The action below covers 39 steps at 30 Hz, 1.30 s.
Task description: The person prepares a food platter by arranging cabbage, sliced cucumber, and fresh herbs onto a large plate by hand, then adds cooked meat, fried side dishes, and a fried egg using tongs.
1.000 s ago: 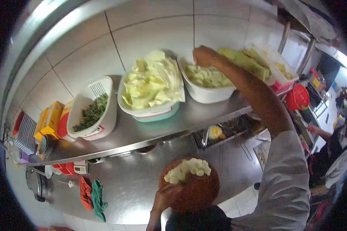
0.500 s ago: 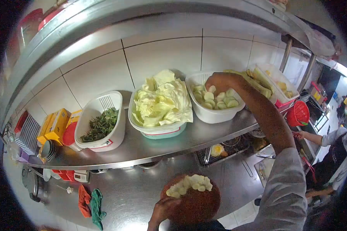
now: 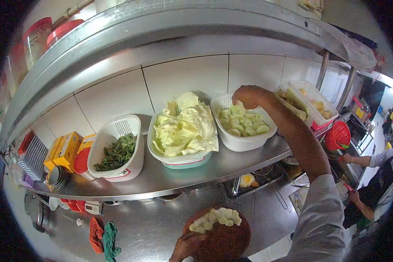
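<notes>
Right hand: The right hand (image 3: 252, 98) dips over the white basket (image 3: 245, 145) on the steel shelf (image 3: 185, 183), its fingers drawn narrow and apparently pinching a pale slice (image 3: 238, 107).
Left hand: The left hand (image 3: 188, 245) clasps the near-left rim of a round brown dish (image 3: 229, 244).
Brown dish: It sits below the shelf, at the near side of the steel desk (image 3: 150, 222); whether it rests there or is held clear cannot be told.
Progress: Sliced pieces (image 3: 215, 218) line the dish's far side, while its nearer part shows bare; many slices (image 3: 250, 125) remain basketed.
Bearing: Round, the dish has no long axis and faces upward; its arc of pieces runs left to right.
</notes>
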Each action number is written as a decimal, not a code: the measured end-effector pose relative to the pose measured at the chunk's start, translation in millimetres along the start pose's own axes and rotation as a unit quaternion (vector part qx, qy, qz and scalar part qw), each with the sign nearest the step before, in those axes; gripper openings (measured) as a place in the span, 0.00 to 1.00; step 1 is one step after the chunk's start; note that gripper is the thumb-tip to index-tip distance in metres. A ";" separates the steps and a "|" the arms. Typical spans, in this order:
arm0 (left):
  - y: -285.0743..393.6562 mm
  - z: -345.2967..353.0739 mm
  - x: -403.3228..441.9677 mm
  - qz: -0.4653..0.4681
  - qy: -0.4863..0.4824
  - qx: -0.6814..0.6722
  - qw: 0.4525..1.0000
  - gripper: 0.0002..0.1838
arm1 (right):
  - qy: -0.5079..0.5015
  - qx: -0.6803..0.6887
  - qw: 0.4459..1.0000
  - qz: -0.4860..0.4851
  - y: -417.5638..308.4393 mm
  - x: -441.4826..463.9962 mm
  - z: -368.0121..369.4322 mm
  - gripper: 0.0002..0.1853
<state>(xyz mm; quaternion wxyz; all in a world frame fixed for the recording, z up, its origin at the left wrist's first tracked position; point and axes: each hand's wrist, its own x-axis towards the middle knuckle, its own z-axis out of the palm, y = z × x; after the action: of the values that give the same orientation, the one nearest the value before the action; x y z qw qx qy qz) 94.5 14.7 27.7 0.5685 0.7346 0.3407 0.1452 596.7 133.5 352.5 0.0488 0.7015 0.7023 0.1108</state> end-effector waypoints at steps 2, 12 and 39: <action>-11.3 -0.5 1.9 -0.104 -0.029 -0.237 0.965 0.09 | -0.040 -0.012 0.999 0.009 -9.0 1.3 0.9 0.20; 2.3 -2.2 -2.5 0.173 0.027 0.094 0.980 0.16 | -0.220 -0.078 0.972 0.027 -35.5 6.6 3.7 0.20; -75.8 -0.3 10.7 0.207 -0.012 0.110 0.972 0.15 | 0.118 0.035 0.988 -0.093 -45.1 13.7 -5.1 0.10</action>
<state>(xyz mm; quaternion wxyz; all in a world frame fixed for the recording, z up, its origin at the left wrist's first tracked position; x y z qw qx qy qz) 76.6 31.2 -44.8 0.4456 0.8489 0.1886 0.2125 551.4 147.1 348.6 -0.0491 0.6167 0.7686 0.1629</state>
